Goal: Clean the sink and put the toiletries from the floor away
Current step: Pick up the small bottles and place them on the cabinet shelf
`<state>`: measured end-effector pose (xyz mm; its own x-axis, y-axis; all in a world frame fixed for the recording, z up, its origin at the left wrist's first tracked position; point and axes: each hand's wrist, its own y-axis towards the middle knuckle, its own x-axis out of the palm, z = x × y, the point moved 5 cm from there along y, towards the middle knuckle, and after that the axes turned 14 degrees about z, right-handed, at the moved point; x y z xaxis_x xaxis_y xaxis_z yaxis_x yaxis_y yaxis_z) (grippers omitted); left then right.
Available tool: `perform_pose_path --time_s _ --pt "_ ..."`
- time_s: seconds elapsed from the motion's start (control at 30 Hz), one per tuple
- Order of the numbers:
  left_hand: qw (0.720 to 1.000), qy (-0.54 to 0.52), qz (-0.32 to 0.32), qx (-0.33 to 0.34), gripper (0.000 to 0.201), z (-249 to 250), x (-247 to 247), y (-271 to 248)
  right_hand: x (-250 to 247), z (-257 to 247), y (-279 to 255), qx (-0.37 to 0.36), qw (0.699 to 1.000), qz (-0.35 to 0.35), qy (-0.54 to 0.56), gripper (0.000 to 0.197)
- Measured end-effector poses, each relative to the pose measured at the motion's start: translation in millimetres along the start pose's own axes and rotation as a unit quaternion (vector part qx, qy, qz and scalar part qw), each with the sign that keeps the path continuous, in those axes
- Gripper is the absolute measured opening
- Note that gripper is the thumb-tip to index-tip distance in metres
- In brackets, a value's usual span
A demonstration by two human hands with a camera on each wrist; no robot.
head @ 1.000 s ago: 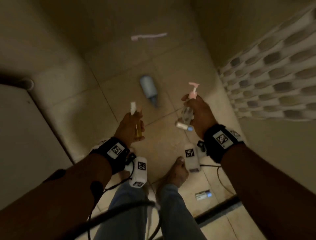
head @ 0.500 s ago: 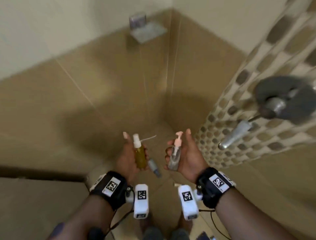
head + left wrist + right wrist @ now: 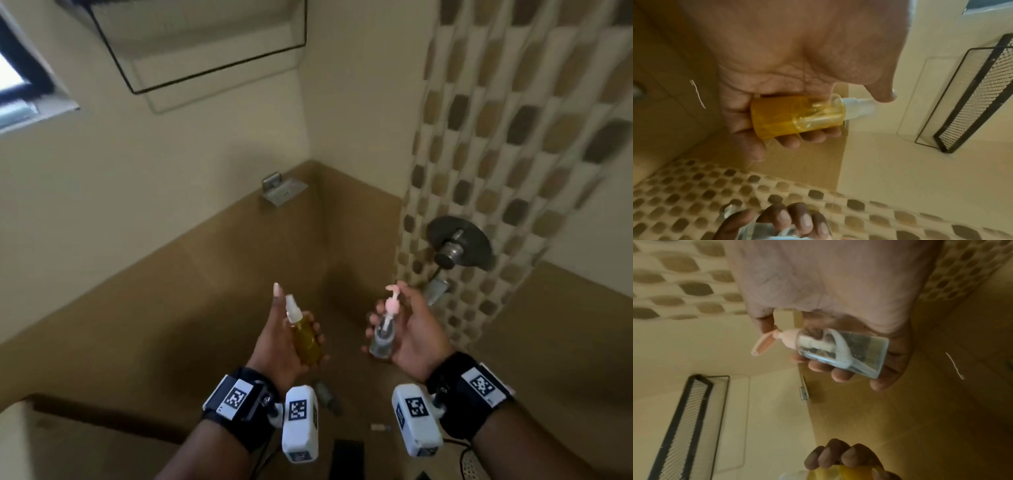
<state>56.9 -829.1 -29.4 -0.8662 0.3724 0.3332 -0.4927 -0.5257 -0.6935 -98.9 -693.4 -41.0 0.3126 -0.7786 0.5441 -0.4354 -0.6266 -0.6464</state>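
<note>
My left hand (image 3: 286, 337) grips a yellow spray bottle (image 3: 305, 337) with a white nozzle, held upright at chest height; the left wrist view shows the fingers curled round the yellow spray bottle (image 3: 797, 116). My right hand (image 3: 407, 334) holds a clear pump bottle (image 3: 385, 334) with a pink pump head, fingers wrapped round its body; the clear pump bottle (image 3: 840, 352) shows plainly in the right wrist view. A black wire shelf (image 3: 205, 73) hangs on the wall high above both hands. Down on the floor lies a grey-blue bottle (image 3: 327, 395), and a small tube (image 3: 378, 427) lies near it.
A metal soap dish (image 3: 284, 192) is fixed to the corner wall. A shower valve and handle (image 3: 454, 251) stick out of the mosaic wall on the right. A window (image 3: 20, 85) is at the upper left. A pale toothbrush (image 3: 697, 94) lies on the floor.
My head has tilted up from the floor to the wall and the wire shelf. Both hands have risen with their bottles, which they hold as before.
</note>
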Motion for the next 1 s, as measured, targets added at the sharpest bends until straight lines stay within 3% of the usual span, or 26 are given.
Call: perform_pose_path --time_s 0.23,0.37,0.47,0.6,0.8,0.9,1.0 --pt "0.989 0.063 -0.12 -0.065 0.063 -32 17 -31 -43 26 -98 -0.077 0.99 0.089 0.075 0.048" --pt "0.975 0.067 -0.172 -0.123 0.072 -65 37 -53 -75 48 -148 -0.105 0.98 0.131 0.11 0.06" --pt "0.959 0.109 -0.22 -0.14 0.076 -97 72 -87 -108 53 -196 -0.146 0.967 0.174 0.114 0.057" --pt "0.934 0.163 -0.29 -0.13 0.071 -137 123 -131 -156 50 -252 -0.202 0.945 0.208 0.153 0.047" --pt "0.901 0.219 -0.356 -0.118 0.071 -211 201 -200 -228 41 -337 -0.253 0.926 0.177 0.216 0.044" --pt "0.888 0.264 -0.366 -0.09 0.064 -254 235 -241 -269 34 -379 -0.269 0.921 0.177 0.218 0.041" --pt "0.877 0.328 -0.35 -0.027 0.053 -311 268 -285 -324 31 -424 -0.284 0.912 0.224 0.195 0.035"
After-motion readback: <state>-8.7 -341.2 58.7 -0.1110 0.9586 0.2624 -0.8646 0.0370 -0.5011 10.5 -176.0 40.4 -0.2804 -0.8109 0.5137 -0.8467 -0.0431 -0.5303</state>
